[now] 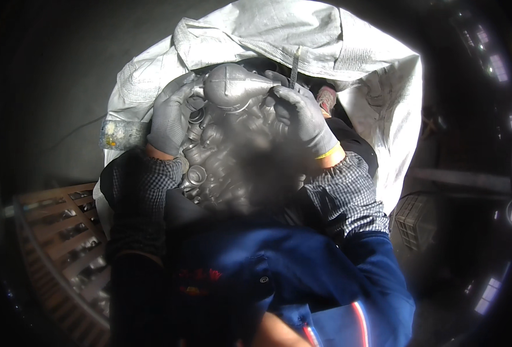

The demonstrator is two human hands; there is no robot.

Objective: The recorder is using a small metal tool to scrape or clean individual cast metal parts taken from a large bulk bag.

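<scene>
A smooth grey pear-shaped casting (232,87), metallic in look, is raised over a heap of similar grey parts (209,150). My left hand (173,113), in a grey glove, grips its broad left end. At the narrow right end is my gloved right hand (303,115), fingers curled. A thin dark rod-like tool (294,68) with a pale tip sticks up out of that hand; its lower part is hidden, so its kind is unclear. Whether the right fingertips also press on the casting, I cannot tell.
A large white woven sack (377,87) surrounds the heap, its rim folded outward. On the left stands a brown slatted crate (59,220) with grey parts inside. A plastic crate (409,222) sits at right. A dark blur covers part of the heap.
</scene>
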